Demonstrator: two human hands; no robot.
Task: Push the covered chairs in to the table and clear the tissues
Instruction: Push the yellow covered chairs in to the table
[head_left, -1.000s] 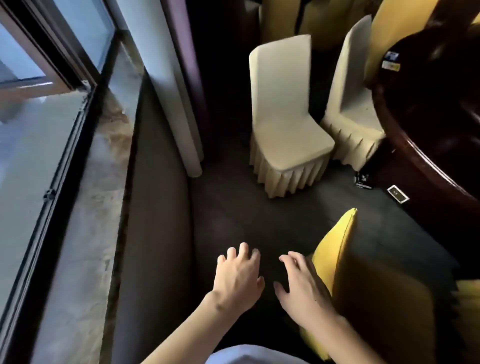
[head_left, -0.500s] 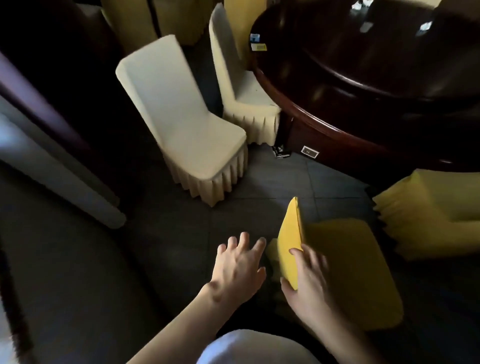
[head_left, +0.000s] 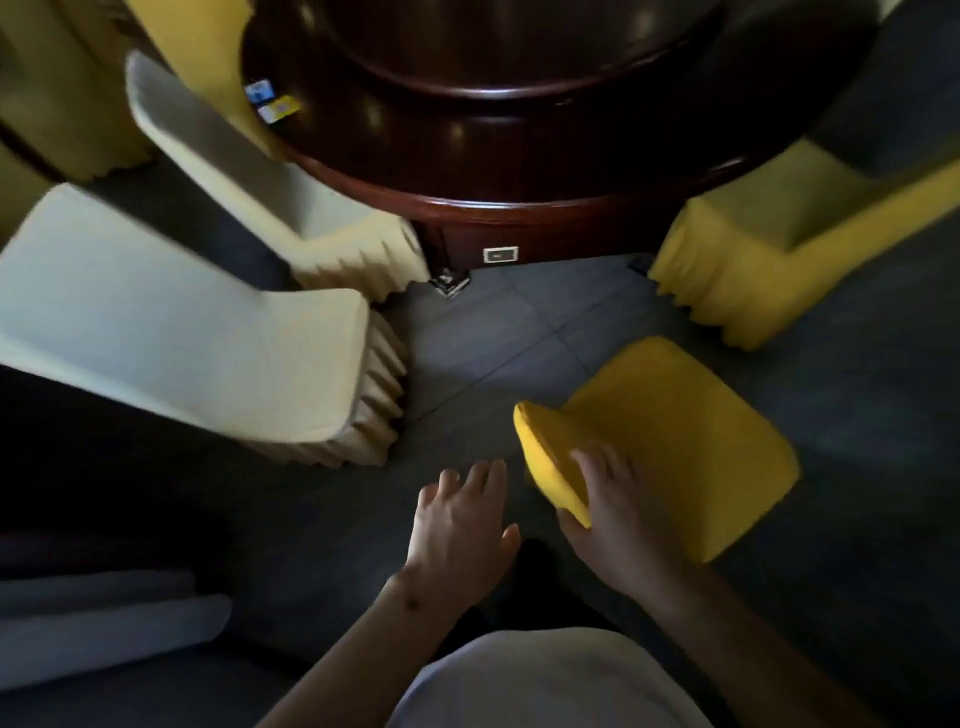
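Whereas a second ago the view faced the window wall, it has swung round to the table (head_left: 519, 208) — the yellow chair (head_left: 670, 441) now points its seat at the rim across open floor. The right hand (head_left: 613, 525) has closed its grip over the backrest top; the left hand (head_left: 462, 525) hovers open, empty. Probably the push comes next — no tissues visible.

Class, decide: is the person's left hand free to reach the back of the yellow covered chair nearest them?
Probably yes: the left hand hovers empty beside the yellow chair's back, with only bare floor between; the right hand already rests there.
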